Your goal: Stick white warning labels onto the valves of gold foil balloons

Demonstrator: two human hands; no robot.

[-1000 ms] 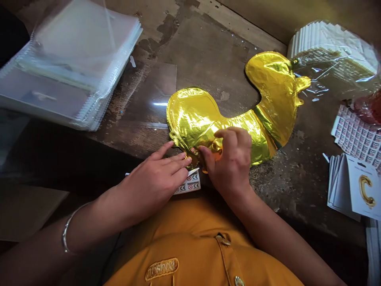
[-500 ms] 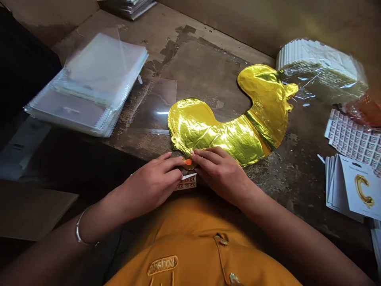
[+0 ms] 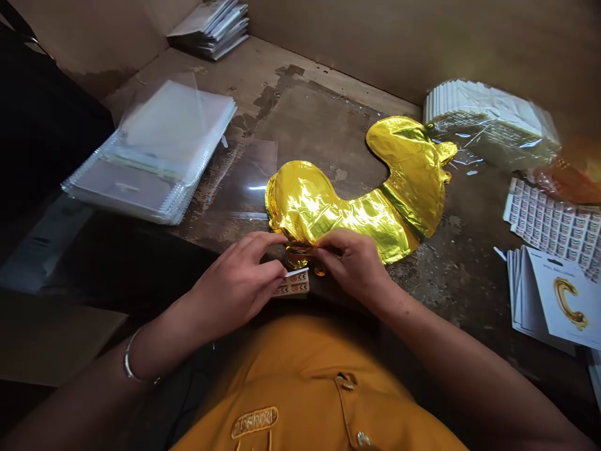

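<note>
While the right hand [image 3: 350,266] pinches a gold foil balloon [image 3: 347,216] — left hand [image 3: 235,282] curled beside it.

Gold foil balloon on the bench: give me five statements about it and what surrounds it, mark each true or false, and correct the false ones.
1. The gold foil balloon lies on the stained bench top. True.
2. The left hand and right hand are both at the balloon's lower edge. True.
3. The bangle is on the right wrist. False: it is on the left wrist.
4. The strip of CE-marked labels lies on top of the balloon. False: it lies just below the balloon, beside the left hand.
5. A card showing a gold letter C lies at the right of the view. True.
</note>
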